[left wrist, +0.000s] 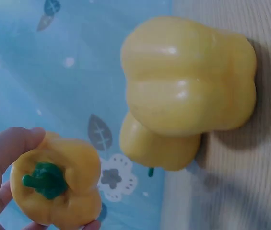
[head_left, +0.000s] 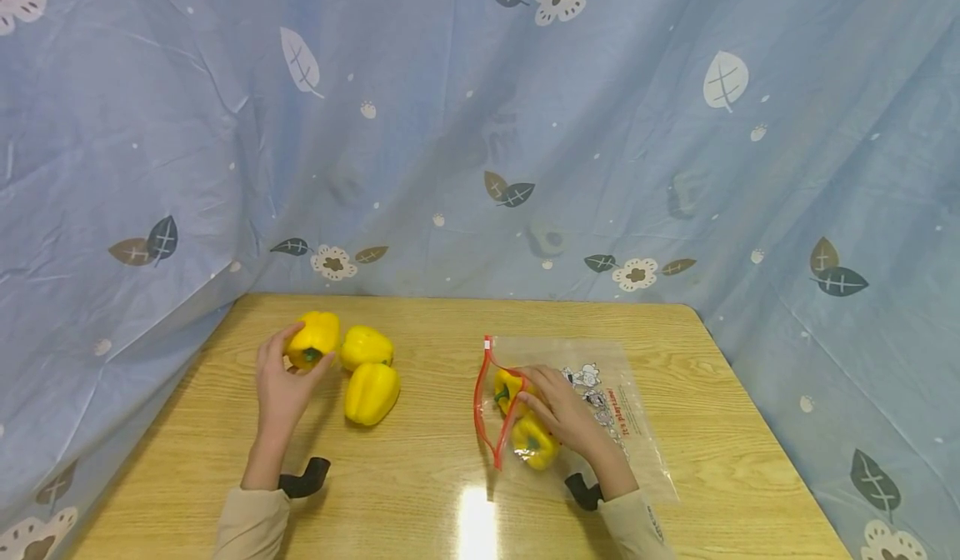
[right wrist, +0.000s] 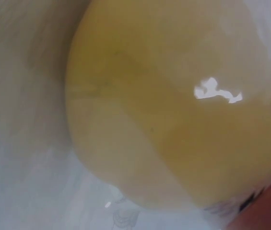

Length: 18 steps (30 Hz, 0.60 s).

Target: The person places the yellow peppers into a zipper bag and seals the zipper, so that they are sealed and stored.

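In the head view my left hand (head_left: 283, 385) grips a yellow bell pepper (head_left: 318, 332) at the table's far left. Its green stem faces my left wrist camera, with thumb and fingers around its sides. Two more yellow bell peppers, one behind (head_left: 366, 347) and one nearer (head_left: 372, 395), lie just right of it. My right hand (head_left: 564, 407) holds the red-edged mouth of a clear zip bag (head_left: 647, 435), drawing its upper layer back. Inside the bag are two yellow peppers, one at the mouth (head_left: 504, 387) and one nearer me (head_left: 535, 445). Pepper and plastic fill the right wrist view.
The bag lies flat on a wood-grain table (head_left: 427, 477), its printed end toward the right. A blue curtain (head_left: 420, 127) with leaf and flower prints hangs behind and at both sides. Black curved pieces sit at my left wrist (head_left: 306, 478) and right wrist (head_left: 583, 491).
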Available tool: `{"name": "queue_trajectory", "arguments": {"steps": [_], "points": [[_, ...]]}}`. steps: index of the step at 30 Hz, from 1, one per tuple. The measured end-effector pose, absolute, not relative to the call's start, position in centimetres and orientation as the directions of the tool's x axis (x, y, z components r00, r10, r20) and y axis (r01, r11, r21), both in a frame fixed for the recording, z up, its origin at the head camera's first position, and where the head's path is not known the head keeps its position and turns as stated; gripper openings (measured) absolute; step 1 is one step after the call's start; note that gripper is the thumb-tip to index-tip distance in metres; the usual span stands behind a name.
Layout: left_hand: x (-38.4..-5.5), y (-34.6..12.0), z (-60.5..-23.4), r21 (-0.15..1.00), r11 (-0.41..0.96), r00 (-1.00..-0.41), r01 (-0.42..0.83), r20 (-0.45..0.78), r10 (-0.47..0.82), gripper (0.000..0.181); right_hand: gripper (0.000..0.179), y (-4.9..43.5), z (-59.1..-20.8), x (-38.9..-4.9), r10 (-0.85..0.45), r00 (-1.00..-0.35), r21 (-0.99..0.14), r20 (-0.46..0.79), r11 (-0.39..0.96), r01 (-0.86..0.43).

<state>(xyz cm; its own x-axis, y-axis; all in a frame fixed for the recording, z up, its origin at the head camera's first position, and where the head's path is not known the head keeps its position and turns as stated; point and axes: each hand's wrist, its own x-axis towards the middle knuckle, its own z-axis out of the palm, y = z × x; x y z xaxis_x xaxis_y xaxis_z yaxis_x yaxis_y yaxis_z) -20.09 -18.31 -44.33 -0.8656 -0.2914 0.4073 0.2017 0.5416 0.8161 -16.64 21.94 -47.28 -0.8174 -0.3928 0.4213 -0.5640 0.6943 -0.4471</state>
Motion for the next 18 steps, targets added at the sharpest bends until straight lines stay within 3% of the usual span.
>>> {"name": "queue_trajectory", "arguments": {"steps": [18], "points": [[-19.4, -15.0, -43.1, 0.818, 0.495, -0.908, 0.295, 0.401, -0.122, 0.06, 0.034, 22.0, -47.5, -16.5, -0.388, -0.821, -0.456, 0.419, 0.691, -0.56]]}}
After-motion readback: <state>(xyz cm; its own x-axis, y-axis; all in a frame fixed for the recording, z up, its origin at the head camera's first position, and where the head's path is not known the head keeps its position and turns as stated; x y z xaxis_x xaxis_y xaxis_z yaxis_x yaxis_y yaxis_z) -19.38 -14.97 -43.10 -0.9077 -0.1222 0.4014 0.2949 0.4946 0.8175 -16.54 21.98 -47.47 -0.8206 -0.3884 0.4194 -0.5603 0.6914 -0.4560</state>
